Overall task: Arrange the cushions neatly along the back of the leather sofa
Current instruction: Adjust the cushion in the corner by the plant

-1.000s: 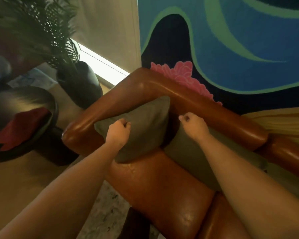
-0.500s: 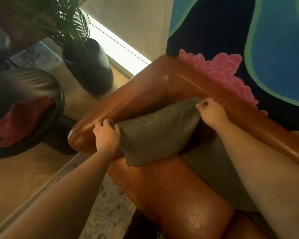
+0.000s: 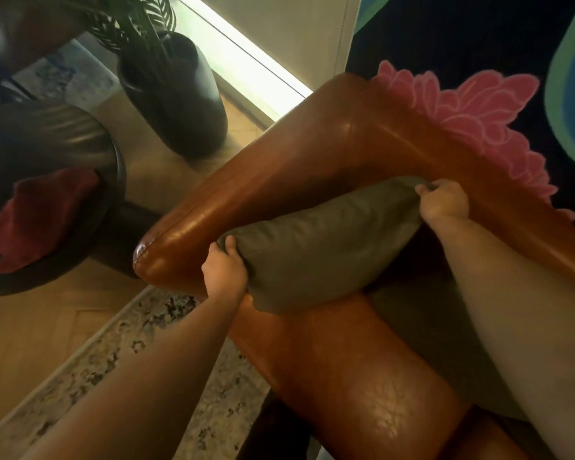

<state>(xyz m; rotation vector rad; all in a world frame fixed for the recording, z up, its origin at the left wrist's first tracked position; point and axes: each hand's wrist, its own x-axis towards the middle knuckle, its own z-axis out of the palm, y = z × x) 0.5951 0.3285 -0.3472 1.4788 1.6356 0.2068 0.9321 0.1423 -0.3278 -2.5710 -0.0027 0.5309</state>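
Gripped at both ends, the olive-green cushion [image 3: 319, 244] is held by curled fingers: the left hand [image 3: 224, 265] is clamped on its near corner by the tip of the armrest [image 3: 193, 224], and the right hand [image 3: 443, 202] is pinched on its far top corner against the backrest [image 3: 462, 167] of the brown leather sofa [image 3: 362, 370]; a second earlier the left hand was pressed on the cushion's face and the right hand lay on the second green cushion [image 3: 422, 313], which is now seen only partly beneath the right forearm; both grips have since been shifted outward to the corners, and the cushion has been stretched along the armrest in the sofa's corner. From this it is judged that the cushion is being squared and seated rather than carried, so the corner placement is nearly done; the second cushion, lying lower on the seat beside it, is judged as yet to be stood up along the back. A dark planter [image 3: 176, 94] and a round black stool [image 3: 47, 200] bearing a red cloth [image 3: 40, 220] stand on the floor beyond the armrest.
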